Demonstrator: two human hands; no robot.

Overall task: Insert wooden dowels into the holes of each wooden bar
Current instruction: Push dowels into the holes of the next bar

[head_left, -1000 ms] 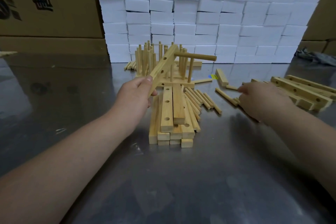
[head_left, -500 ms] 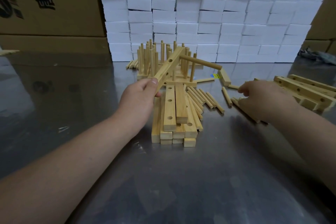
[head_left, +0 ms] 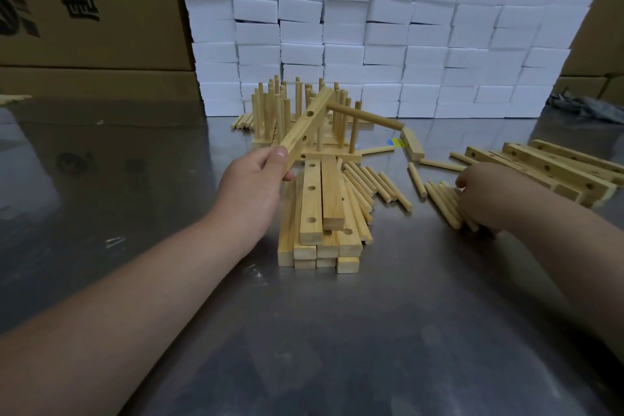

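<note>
- Left hand (head_left: 251,189): grips bar (head_left: 309,123) by near end; bar slants up, away.
- Right hand (head_left: 486,194): atop loose dowels (head_left: 442,203), well right of left hand; grasp cannot be told.

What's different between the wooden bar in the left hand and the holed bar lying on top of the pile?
The held bar is raised and tilted, gripped by the left hand; the pile bar lies flat. The held bar carries one dowel; the pile bar's holes are empty. Both are pale wood.

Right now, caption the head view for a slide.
Left hand holds a bar with one dowel in; right hand touches loose dowels.
</note>
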